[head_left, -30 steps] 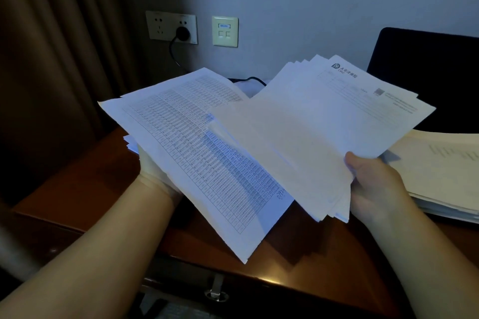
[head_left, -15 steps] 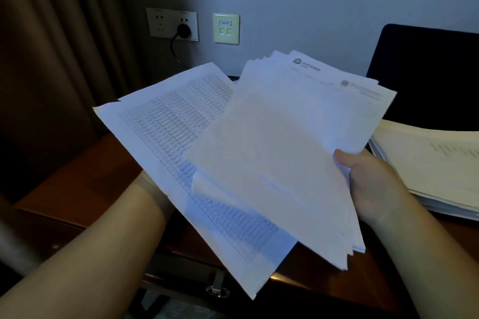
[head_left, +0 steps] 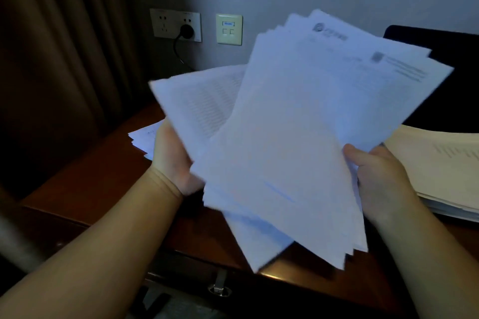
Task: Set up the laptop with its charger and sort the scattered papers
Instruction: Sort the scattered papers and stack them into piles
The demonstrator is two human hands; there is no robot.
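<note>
Both hands hold loose papers above the bench [head_left: 85,176]. The right hand [head_left: 381,179] grips a fanned sheaf of white sheets [head_left: 305,137] at its right edge, thumb on top. The left hand [head_left: 172,160] supports table-printed sheets [head_left: 202,101] from beneath (its fingers are hidden), overlapped by the sheaf. Beyond the right hand lies a cream stack [head_left: 440,168].

Bare desk [head_left: 85,176] left (papers [head_left: 141,138] beyond)

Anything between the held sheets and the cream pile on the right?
Nothing visible. The right hand grips the white sheets beside the cream pile; the left hand holds the table-printed sheets.
</note>
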